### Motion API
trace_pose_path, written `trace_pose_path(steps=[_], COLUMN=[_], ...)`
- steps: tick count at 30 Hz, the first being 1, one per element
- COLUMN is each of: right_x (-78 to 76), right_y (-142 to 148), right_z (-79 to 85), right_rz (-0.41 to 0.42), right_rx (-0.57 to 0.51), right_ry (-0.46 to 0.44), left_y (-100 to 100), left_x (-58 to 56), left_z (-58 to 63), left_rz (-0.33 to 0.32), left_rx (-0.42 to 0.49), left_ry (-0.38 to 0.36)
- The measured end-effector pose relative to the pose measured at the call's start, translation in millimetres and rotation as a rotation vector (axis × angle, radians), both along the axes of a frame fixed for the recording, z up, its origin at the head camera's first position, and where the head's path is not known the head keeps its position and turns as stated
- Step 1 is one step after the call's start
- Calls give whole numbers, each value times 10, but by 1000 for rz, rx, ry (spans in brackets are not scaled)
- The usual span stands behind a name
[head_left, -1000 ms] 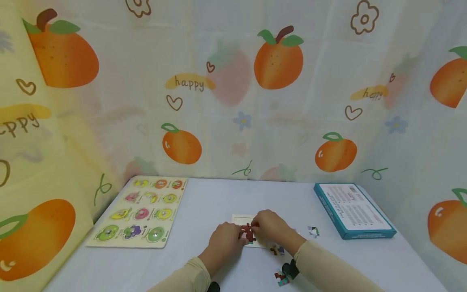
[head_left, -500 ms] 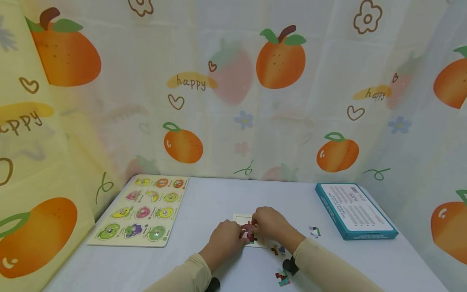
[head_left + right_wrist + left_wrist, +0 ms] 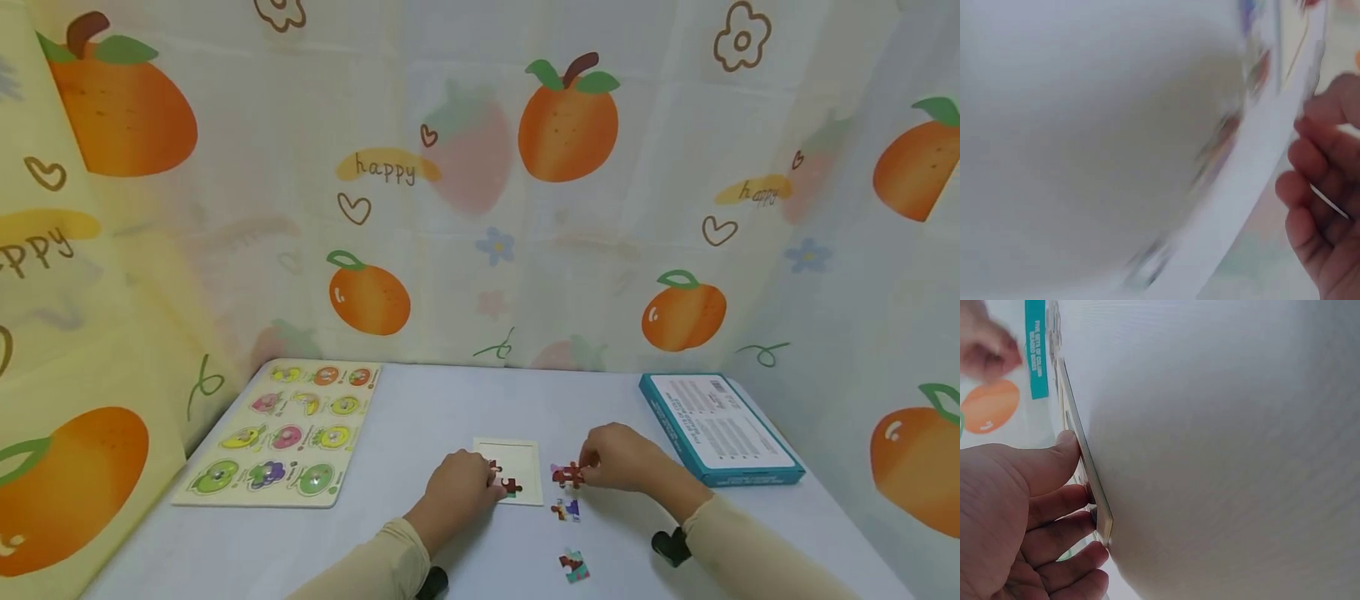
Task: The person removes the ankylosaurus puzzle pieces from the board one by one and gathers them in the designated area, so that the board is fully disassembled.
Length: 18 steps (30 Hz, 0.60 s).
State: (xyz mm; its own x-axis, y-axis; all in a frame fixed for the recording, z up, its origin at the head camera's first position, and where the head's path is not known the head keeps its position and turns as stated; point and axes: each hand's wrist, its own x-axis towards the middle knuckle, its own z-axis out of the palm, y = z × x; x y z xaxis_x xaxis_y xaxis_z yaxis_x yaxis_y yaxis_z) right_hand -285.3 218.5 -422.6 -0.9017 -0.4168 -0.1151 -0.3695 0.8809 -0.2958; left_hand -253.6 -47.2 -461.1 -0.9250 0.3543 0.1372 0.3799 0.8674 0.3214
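Note:
My left hand (image 3: 462,492) holds the lower left corner of a small cream puzzle tray (image 3: 529,458). In the left wrist view the thumb (image 3: 1066,447) lies on the tray's edge (image 3: 1088,450) and the fingers bend around its corner. Two dark red jigsaw pieces, one of them this piece (image 3: 512,487), show in the tray beside that hand. To the tray's right, my right hand (image 3: 618,457) pinches a dark red jigsaw piece (image 3: 573,476), seen as a thin edge in the right wrist view. A purple patch beside it may be another piece.
Loose jigsaw pieces lie right of the tray: a purple and brown one (image 3: 567,510) and a teal and brown one (image 3: 574,566). A fruit puzzle board (image 3: 281,454) is at the left. A teal and white box (image 3: 723,425) stands back right, before a fruit-print curtain.
My right hand has moved right, off the tray, with a dark red jigsaw piece. More of the tray's bare floor shows. The left hand has stayed on its corner.

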Motion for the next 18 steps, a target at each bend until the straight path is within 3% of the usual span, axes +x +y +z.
trace_pose_path(steps=[7,13,18], right_x=[207,258,254], right_y=[496,557,529], right_z=[-107,-209,-185], right_rz=[57,105,108], right_rx=[-50,-72,-50], right_ry=[-38,10,-4], left_y=[-41,-57,-77], left_x=[-15,-30,-32], left_z=[-13,-54,-40], left_rz=[-1,-21,-46], left_rx=[1,4,-7], left_ry=[-5,17,21])
